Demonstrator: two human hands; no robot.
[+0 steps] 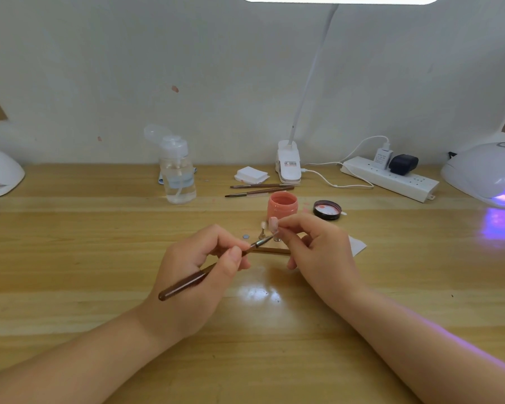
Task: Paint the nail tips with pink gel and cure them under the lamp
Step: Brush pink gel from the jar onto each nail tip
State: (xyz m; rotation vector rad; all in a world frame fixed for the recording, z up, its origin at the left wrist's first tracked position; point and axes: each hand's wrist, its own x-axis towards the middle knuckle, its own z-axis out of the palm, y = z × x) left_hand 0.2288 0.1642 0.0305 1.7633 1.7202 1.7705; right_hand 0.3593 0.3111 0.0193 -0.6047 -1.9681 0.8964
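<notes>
My left hand (pixel 204 263) grips a brown-handled brush (pixel 187 282), whose bristle end reaches a pink nail tip (pixel 273 223). My right hand (pixel 315 249) pinches that nail tip on its small stand, just above the wooden table (pixel 99 243). A second nail tip on a metal stand (pixel 263 230) is upright to the left of it. Behind them sits the open pink gel jar (pixel 282 206), with its black lid (pixel 327 209) lying to its right. The white curing lamp (pixel 484 173) at the far right glows purple.
A clear pump bottle (pixel 177 170) stands at the back left. Two spare brushes (pixel 260 190), a stack of white pads (pixel 251 174), a clip desk lamp (pixel 288 164) and a power strip (pixel 391 177) line the back. Another white lamp (pixel 0 170) sits far left.
</notes>
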